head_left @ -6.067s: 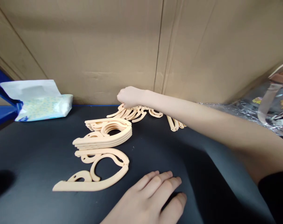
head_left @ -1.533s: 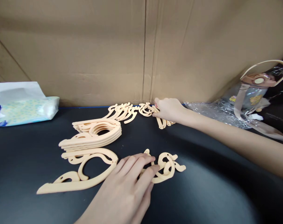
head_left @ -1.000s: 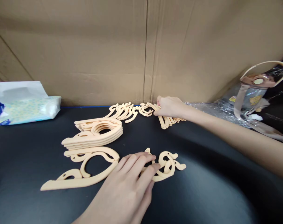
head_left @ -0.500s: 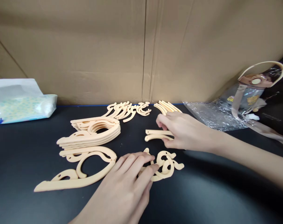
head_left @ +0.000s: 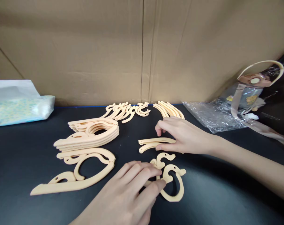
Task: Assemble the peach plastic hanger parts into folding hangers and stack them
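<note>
My left hand (head_left: 132, 190) reaches over a small group of loose beige hanger hooks (head_left: 176, 170), its bent fingers pressed around some of them. Part of that group is hidden under the fingers. A curved ring-like piece (head_left: 179, 195) lies at the group's near side. Farther back, my right hand (head_left: 182, 134) is open, thumb and forefinger apart. Its thumb rests on two slim beige hanger arms (head_left: 147, 145) lying side by side on the table. Left of my hands sit a stack of folded hangers (head_left: 90, 143) and a single folded hanger (head_left: 69, 187) nearer me.
Rows of curved hooks (head_left: 124, 112) and long hanger arms (head_left: 167, 109) lie at the back of the black table (head_left: 216, 190). A tissue pack (head_left: 24, 107) is at left. Clear plastic wrap (head_left: 202, 114) and a strapped bottle (head_left: 246, 92) stand right, before a cardboard wall (head_left: 97, 56).
The two hanger arms have come nearer and left, and my right fingers have parted above them. The hooks by my left hand have spread apart, with the ring-like piece nearer me.
</note>
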### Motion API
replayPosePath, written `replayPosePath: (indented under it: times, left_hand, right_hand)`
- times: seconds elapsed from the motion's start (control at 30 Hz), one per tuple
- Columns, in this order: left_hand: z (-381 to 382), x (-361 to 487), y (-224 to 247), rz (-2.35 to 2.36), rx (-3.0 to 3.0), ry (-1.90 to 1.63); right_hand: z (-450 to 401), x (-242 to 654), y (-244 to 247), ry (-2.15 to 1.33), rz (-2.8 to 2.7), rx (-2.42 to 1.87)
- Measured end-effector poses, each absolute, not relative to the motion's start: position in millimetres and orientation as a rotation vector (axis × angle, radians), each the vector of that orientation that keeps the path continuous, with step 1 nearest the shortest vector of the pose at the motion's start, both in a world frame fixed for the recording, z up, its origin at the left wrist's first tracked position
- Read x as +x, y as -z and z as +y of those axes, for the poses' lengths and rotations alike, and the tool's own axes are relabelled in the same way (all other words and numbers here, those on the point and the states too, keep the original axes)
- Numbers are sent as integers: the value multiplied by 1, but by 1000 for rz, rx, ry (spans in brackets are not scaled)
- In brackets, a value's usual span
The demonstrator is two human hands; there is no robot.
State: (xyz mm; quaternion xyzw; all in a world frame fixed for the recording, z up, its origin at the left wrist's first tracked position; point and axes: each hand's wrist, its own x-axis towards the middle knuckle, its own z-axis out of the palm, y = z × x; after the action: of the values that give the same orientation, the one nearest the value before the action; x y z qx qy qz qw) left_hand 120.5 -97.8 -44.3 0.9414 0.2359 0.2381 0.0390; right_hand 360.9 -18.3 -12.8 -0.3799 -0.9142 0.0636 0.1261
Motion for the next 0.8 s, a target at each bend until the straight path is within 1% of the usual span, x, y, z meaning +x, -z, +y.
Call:
replayPosePath:
  times: [0.1,0.27,0.33,0.53,0.67,0.8]
  left_hand:
    - [-95,120,44,750,2908,-772]
    - [-87,117,45,974,2921,-883]
    - [-83,116,46,1002,2937,-844]
    - [-82,119,44,855,2935,-776]
    - [-84,122,38,767,2857,-781]
    - [-86,122,36,659,2879,-727]
  right_hand:
    - [-21,372,14,-151,-2630,-1080]
    - [-37,387,12,-22,-2632,-1026]
    - [-48,389,11,-22,-2635,-998]
    - [-76,376,11,-231,-2766,-812]
    - [-76,374,13,-212,-2689,-814]
    - [-63,384,14,-104,-2556,-867]
